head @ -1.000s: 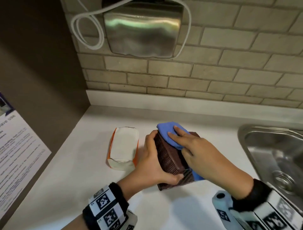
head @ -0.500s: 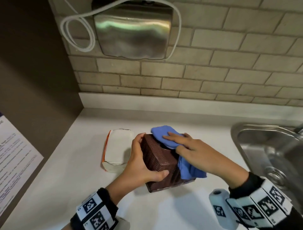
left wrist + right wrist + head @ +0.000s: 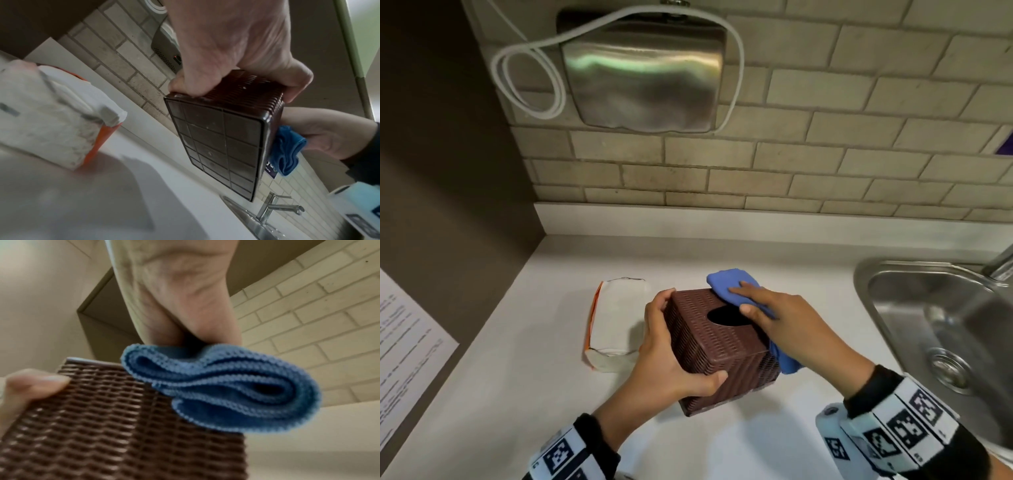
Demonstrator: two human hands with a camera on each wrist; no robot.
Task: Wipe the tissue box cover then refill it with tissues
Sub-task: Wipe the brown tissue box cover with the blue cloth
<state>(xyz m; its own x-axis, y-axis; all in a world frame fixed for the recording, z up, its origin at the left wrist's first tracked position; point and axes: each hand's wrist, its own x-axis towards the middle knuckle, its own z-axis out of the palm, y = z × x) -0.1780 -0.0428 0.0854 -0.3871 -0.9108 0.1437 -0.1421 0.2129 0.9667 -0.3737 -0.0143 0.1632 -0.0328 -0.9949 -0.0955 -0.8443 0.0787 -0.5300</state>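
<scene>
My left hand [image 3: 667,356] grasps the brown tissue box cover [image 3: 717,346], tilted above the white surface [image 3: 524,377]; my right hand [image 3: 787,322] presses a blue cloth [image 3: 732,282] on top, fingers [image 3: 748,291] extended. Tissues [image 3: 616,318] lie beside; sink [image 3: 935,329] right, brick wall [image 3: 825,164] behind.

Black sleeves [image 3: 873,383], white wristbands [image 3: 914,425] w/ black square-code markers, both wrists; pale-blue cam housing [image 3: 832,431] on right.

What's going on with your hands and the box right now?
Left hand grips cover, tilted off counter. Right hand presses cloth on top. Tissues wait beside.
</scene>
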